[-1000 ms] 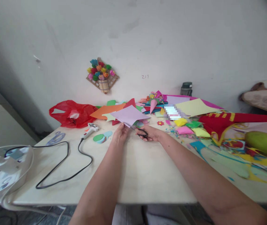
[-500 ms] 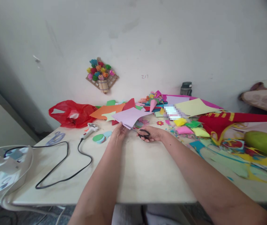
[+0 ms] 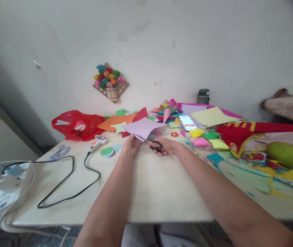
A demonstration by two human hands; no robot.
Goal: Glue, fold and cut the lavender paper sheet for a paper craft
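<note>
Pale grey wall [image 3: 146, 41] and cream-topped table [image 3: 167, 192], read left to right as seen from within the room. Far left: one pale container [image 3: 28, 195], its small printing illegible, with one black cord [image 3: 66, 199] looping to one white glue gun [image 3: 94, 147]. Behind the gun lies one red plastic bag [image 3: 92, 123]. On the wall, one lattice hanging [image 3: 112, 93] bears bright flowers, too crowded to count. Below it, overlapping discs [image 3: 107, 151] show one green piece uppermost. Centre: the left hand [image 3: 131, 145] pinches the near edge of one lilac sheet [image 3: 142, 127], held in front of orange and red sheets. One pair of black-handled scissors [image 3: 157, 148] points at that edge; whether the blades are parted I cannot tell. Fingers of the right hand [image 3: 164, 146] curl about the handles. Above, handwriting [image 3: 158, 83] reads "217", the first figure resembling a Z. Rightward: one red flower [image 3: 174, 134] with a yellow centre; one blurred screen [image 3: 187, 122]; four puffy packets [image 3: 200, 141], yellow, pink, green and yellow-green; one grey bottle [image 3: 203, 99]; one red piece [image 3: 272, 127] with unreadable yellow marks; one green oval object [image 3: 287, 156].
</note>
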